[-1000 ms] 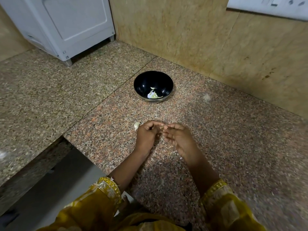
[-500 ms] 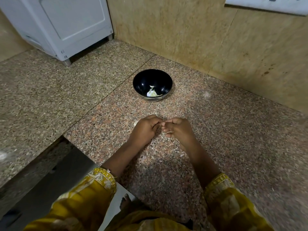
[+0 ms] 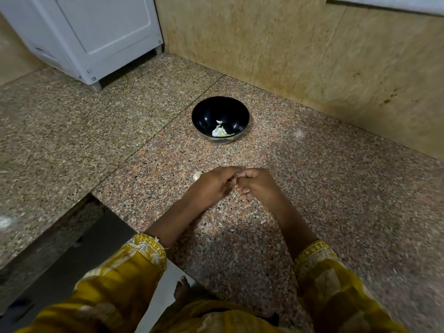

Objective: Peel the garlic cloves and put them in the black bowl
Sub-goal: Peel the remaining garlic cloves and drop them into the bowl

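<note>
A person's left hand [image 3: 211, 186] and right hand [image 3: 258, 186] meet fingertip to fingertip over a granite counter [image 3: 336, 188], curled closed around something hidden, probably a small, light, slippery garlic clove. Another clove [image 3: 197, 175] lies just left. The black bowl [image 3: 204, 111] sits farther back, unobstructed.

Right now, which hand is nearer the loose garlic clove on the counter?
Left. The left hand sits right beside the garlic clove, at its right edge; whether they touch is unclear. The right hand lies farther right, beyond the left hand.
</note>
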